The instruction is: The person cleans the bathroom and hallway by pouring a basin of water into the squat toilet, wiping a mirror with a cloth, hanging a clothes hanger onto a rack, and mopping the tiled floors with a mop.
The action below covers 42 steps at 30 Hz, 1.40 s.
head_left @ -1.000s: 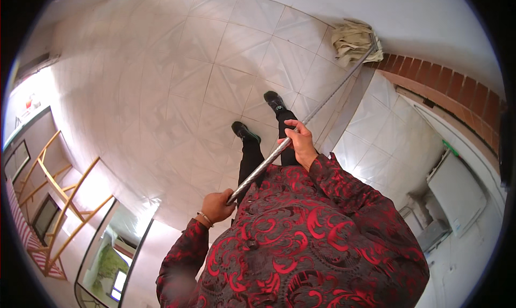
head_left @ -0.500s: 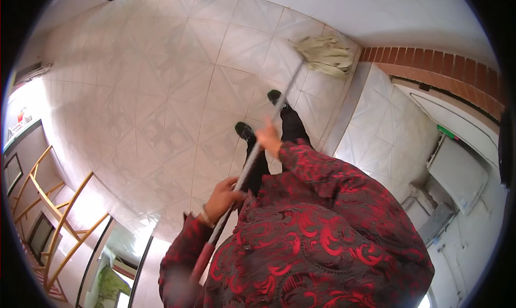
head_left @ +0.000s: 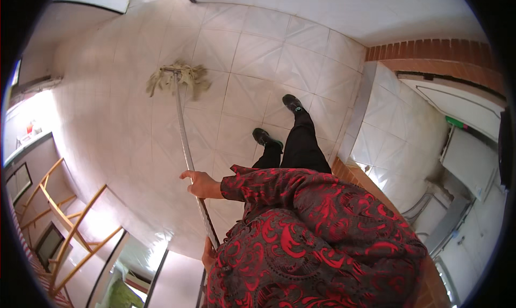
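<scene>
A mop with a long pale grey handle slants across the view. Its beige cloth-strand head lies spread on the tiled floor ahead and to the left, blurred at its right side. Partway down the handle, my right hand is closed round it, one finger stretched out to the left. Lower down, my left hand holds the handle close to my body. The patterned red and black jacket hides part of that hand and the handle's lower end.
Pale tiles cover the floor. My dark shoes stand right of the mop. At left is a wooden frame with bars. A raised threshold and brick edging border the right side, beyond which a white panel stands.
The mop head has swept from the far right corner across to the left. My right hand has moved left and down with the handle, and my left hand is now closer to my body.
</scene>
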Available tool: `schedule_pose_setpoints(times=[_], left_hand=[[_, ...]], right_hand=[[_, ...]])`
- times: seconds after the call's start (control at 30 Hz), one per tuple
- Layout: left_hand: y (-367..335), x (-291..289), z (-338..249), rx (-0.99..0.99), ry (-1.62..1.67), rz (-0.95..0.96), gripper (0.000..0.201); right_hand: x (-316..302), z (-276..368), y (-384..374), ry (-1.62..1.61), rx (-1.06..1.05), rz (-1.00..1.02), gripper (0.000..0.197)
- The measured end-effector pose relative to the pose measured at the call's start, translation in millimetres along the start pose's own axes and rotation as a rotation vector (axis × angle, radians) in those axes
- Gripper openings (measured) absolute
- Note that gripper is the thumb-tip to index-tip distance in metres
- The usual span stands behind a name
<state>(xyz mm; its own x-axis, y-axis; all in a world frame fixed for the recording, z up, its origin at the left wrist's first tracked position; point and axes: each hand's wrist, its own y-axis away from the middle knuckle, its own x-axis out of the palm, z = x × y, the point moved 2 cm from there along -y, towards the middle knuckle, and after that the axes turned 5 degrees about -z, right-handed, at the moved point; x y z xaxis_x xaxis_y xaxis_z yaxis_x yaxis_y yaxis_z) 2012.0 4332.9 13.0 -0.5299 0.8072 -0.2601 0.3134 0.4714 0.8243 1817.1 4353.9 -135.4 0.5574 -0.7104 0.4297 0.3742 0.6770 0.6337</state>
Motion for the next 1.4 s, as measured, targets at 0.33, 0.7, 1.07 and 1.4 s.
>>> schedule_pose_setpoints(times=[0.33,0.7,1.07,1.4], left_hand=[[-44,-3,-57,-0.134,-0.27,0.393,0.064],[-134,206,-158,0.338,-0.918,1.082,0.072],[-208,436,-170,-0.128,-0.43,1.124,0.055],[-231,368,-218,0.004,-0.485,1.046,0.057]], right_hand=[[-56,8,58,-0.316,-0.031,-0.067,0.042],[-272,0,99,-0.387,-0.09,-0.753,0.034],[-483,21,45,-0.523,-0.027,-1.263,0.058],[-450,10,-26,-0.823,0.195,-1.193,0.017]])
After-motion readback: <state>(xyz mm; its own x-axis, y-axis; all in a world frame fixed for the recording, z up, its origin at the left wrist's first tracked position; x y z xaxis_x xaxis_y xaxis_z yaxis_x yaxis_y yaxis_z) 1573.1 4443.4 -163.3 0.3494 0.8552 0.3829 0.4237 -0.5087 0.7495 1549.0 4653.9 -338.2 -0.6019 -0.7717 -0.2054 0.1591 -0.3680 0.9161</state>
